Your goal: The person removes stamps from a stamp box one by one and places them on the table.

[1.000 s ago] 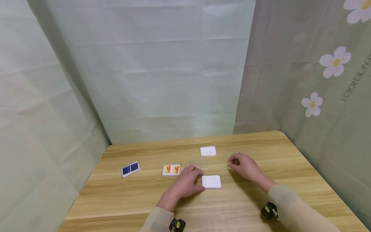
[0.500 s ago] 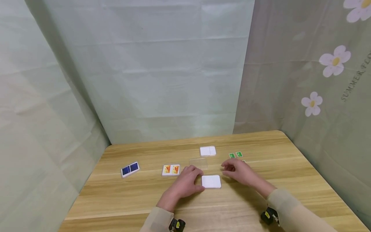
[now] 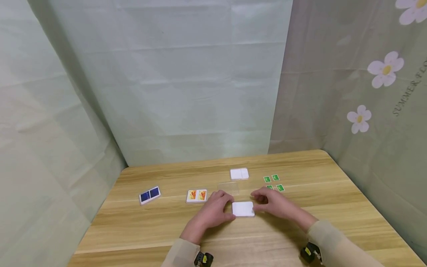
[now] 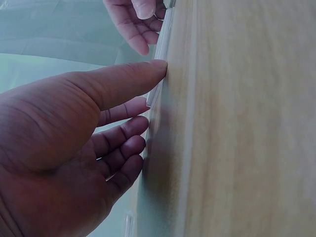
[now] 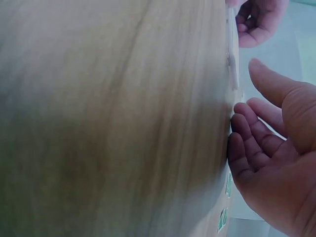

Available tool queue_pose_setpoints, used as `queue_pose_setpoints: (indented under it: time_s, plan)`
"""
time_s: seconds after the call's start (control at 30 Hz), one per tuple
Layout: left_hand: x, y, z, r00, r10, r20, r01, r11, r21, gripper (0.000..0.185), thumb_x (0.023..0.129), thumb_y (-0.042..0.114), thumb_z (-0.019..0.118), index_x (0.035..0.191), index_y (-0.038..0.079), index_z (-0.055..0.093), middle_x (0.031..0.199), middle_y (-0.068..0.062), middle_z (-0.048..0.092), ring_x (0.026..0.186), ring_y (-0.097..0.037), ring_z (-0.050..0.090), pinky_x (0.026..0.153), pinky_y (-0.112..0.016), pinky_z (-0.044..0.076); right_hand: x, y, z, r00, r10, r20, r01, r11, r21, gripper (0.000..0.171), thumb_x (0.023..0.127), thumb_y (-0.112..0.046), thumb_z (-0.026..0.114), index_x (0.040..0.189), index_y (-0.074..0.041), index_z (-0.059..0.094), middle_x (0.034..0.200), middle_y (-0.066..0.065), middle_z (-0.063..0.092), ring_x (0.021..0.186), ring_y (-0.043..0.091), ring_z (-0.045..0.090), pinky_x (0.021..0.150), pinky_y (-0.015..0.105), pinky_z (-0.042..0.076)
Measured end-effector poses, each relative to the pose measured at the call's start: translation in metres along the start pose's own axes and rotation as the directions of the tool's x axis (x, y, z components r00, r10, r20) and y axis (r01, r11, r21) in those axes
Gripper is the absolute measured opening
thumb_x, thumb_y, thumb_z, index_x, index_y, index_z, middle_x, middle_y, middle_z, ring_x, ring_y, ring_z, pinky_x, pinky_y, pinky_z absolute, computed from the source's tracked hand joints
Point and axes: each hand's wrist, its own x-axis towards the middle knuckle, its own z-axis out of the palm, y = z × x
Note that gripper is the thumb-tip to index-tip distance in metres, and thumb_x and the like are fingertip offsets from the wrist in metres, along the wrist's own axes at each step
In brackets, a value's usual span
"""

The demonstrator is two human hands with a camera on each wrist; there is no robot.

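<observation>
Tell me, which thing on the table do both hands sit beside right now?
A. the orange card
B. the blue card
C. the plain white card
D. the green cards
C: in the head view the left hand touches the white card's left edge and the right hand is at its right edge; the left wrist view shows the thumb on that edge.

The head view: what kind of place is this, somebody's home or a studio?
Probably a makeshift recording corner rather than a lived-in room: a wooden table boxed in by hung cloth backdrops, one printed with daisies, and small card stacks laid out by the hands.
</observation>
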Motion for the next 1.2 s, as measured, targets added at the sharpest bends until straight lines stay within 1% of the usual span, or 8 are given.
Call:
queue_pose_setpoints:
  time_s: [0.13, 0.23, 0.33, 0.57, 0.9, 1.1, 1.2]
  plan:
    - [0.0003, 0.0005, -0.0001, 1.0, -0.005, 0.001, 0.005, 1.0, -0.001, 0.049, 0.089, 0.028, 0.095, 0.128, 0.01, 0.074, 0.131, -0.005, 0.065, 0.123, -0.027, 0.058, 0.108, -0.045, 0.051, -0.0016, -0.0014, 0.002, 1.0, -0.019, 0.014, 0.019, 1.0, 0.011, 0.052, 0.092, -0.023, 0.092, 0.135, -0.001, 0.073, 0.115, 0.003, 0.069, 0.105, 0.02, 0.064, 0.092, 0.033, 0.057]
    - [0.0002, 0.0001, 0.001, 1.0, -0.015, 0.006, 0.015, 1.0, -0.004, 0.049, 0.09, 0.029, 0.094, 0.129, 0.01, 0.074, 0.131, -0.005, 0.065, 0.123, -0.027, 0.057, 0.109, -0.045, 0.051, -0.0032, -0.0025, 0.0034, 0.999, -0.032, 0.029, 0.032, 0.999, 0.002, 0.054, 0.092, -0.025, 0.092, 0.137, -0.002, 0.072, 0.118, 0.003, 0.068, 0.108, 0.021, 0.062, 0.093, 0.034, 0.056]
    - [0.0002, -0.0005, 0.0011, 1.0, -0.016, 0.002, 0.016, 1.0, -0.008, 0.049, 0.09, 0.029, 0.094, 0.13, 0.01, 0.074, 0.131, -0.005, 0.065, 0.123, -0.027, 0.057, 0.108, -0.045, 0.051, -0.0038, -0.0022, 0.005, 0.999, -0.033, 0.04, 0.034, 0.999, -0.023, 0.056, 0.092, -0.029, 0.093, 0.138, -0.004, 0.072, 0.121, 0.003, 0.066, 0.109, 0.021, 0.06, 0.093, 0.034, 0.055]
    - [0.001, -0.001, 0.0004, 1.0, -0.007, -0.006, 0.007, 1.0, -0.011, 0.05, 0.089, 0.028, 0.095, 0.13, 0.009, 0.073, 0.13, -0.006, 0.065, 0.121, -0.027, 0.057, 0.107, -0.045, 0.052, -0.004, -0.0016, 0.0068, 0.998, -0.049, 0.042, 0.052, 0.997, -0.053, 0.059, 0.09, -0.032, 0.095, 0.138, -0.006, 0.072, 0.126, 0.003, 0.065, 0.11, 0.021, 0.058, 0.093, 0.035, 0.053]
    - [-0.0004, -0.0014, 0.0, 1.0, -0.021, -0.001, 0.021, 0.999, -0.031, 0.049, 0.089, 0.027, 0.094, 0.13, 0.009, 0.073, 0.13, -0.005, 0.065, 0.121, -0.027, 0.057, 0.106, -0.045, 0.052, -0.0031, -0.0003, 0.008, 0.996, -0.07, 0.048, 0.074, 0.995, -0.066, 0.051, 0.089, -0.034, 0.095, 0.13, -0.013, 0.075, 0.125, 0.0, 0.064, 0.11, 0.02, 0.058, 0.093, 0.036, 0.052]
    - [0.0004, -0.0016, 0.0007, 1.0, -0.025, 0.007, 0.026, 0.999, -0.026, 0.05, 0.089, 0.028, 0.094, 0.131, 0.009, 0.073, 0.131, -0.005, 0.065, 0.121, -0.026, 0.057, 0.106, -0.045, 0.052, -0.0021, 0.0022, 0.0083, 0.997, -0.063, 0.043, 0.066, 0.995, -0.07, 0.048, 0.089, -0.033, 0.096, 0.128, -0.013, 0.075, 0.124, -0.001, 0.064, 0.109, 0.019, 0.057, 0.093, 0.035, 0.051]
    - [0.0009, -0.0011, -0.0004, 1.0, -0.022, 0.022, 0.023, 0.999, -0.029, 0.051, 0.09, 0.028, 0.094, 0.132, 0.009, 0.073, 0.132, -0.005, 0.065, 0.121, -0.025, 0.056, 0.107, -0.045, 0.051, -0.0026, 0.0031, 0.0083, 0.997, -0.061, 0.042, 0.064, 0.996, -0.069, 0.047, 0.089, -0.032, 0.096, 0.128, -0.014, 0.075, 0.125, -0.001, 0.064, 0.11, 0.019, 0.057, 0.093, 0.035, 0.051]
